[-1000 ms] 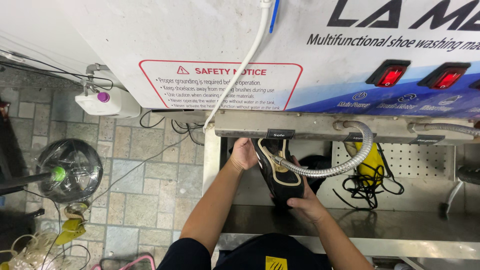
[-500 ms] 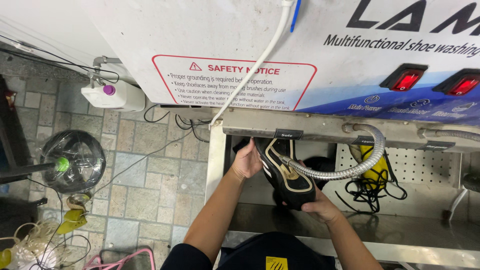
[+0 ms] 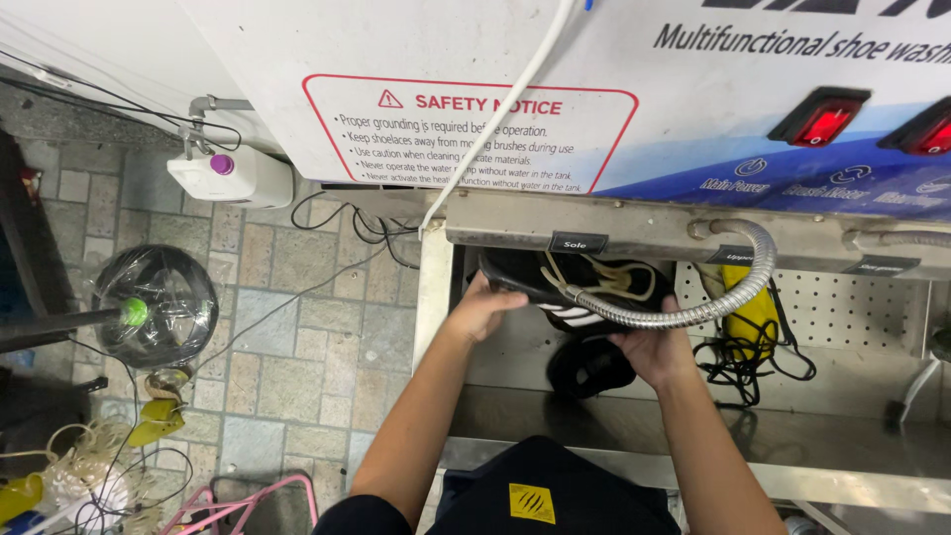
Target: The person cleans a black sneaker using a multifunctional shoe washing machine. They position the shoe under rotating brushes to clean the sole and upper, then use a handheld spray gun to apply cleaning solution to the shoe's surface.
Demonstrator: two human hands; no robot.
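A white washing machine [image 3: 614, 89] fills the upper frame, with a red-bordered notice panel on its face and two lit red switches [image 3: 820, 116] at right. A white hose [image 3: 495, 114] runs diagonally down across the panel. Below the machine sits a steel basin [image 3: 634, 411], its front rim toward the person. A perforated back plate [image 3: 842, 312] closes the right part. A flexible metal hose [image 3: 684, 315] curves across the basin opening, passing directly in front of the shoe [image 3: 565, 292]. A yellow object [image 3: 751, 317] and tangled black cable [image 3: 738, 362] lie right of the hands. A round black brush [image 3: 589, 367] sits on the basin floor, just under the shoe.

The tiled floor [image 3: 297, 347] at left carries a fan [image 3: 158, 302], a white bottle [image 3: 233, 176] by the wall pipe, and loose cords. Room inside the basin is tight: the machine overhang bounds it above, the basin wall at left.

The shoe is black with white stripes and pale laces, tilted, held under the overhang at the basin's left part. The left hand [image 3: 480, 309] grips its left end; the right hand [image 3: 649, 347] supports it from below, fingers closed on it.
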